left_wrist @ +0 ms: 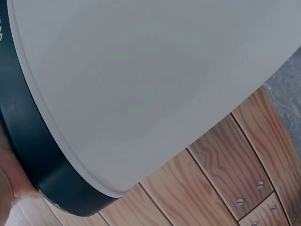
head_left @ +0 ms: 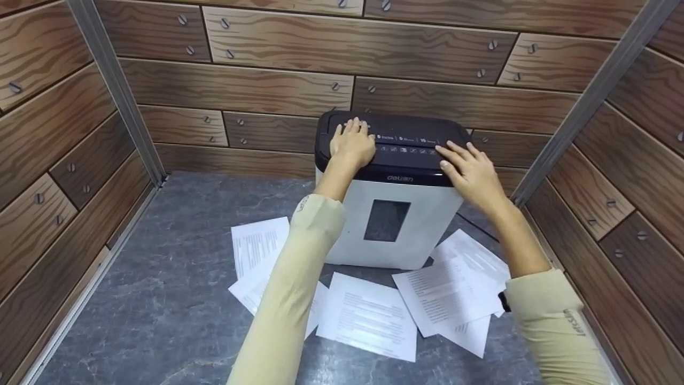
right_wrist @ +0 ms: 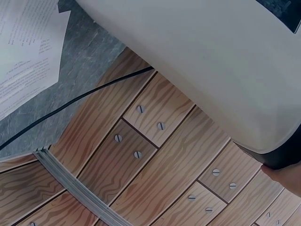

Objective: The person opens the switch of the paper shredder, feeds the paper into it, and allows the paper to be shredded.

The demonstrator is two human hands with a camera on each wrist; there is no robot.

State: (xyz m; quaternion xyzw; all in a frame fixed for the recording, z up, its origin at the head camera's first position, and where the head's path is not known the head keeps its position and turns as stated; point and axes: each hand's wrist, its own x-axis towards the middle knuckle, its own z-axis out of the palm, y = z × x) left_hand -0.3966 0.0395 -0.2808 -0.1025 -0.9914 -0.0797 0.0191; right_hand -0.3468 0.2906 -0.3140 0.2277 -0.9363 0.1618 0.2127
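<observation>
A paper shredder (head_left: 342, 224) with a white body and a black top stands upright near the back wall. My left hand (head_left: 354, 144) rests on the left part of its black lid (head_left: 411, 125), fingers straight and pointing away from me. At the lid's right front corner, my right hand (head_left: 473, 171) lies with its fingers spread over the edge. In the left wrist view, part of the left hand (left_wrist: 11, 181) shows beside the black rim (left_wrist: 56, 169). The right wrist view catches a bit of the right hand (right_wrist: 284, 178) at the dark lid edge. Neither hand holds anything.
Printed sheets fan out on the grey marbled surface (head_left: 176, 267): some at the left (head_left: 259, 243), one sheet in front (head_left: 368, 321), several at the right (head_left: 454, 294). A black cord (right_wrist: 80, 98) runs from behind the shredder. Wood-patterned walls (head_left: 347, 43) enclose three sides.
</observation>
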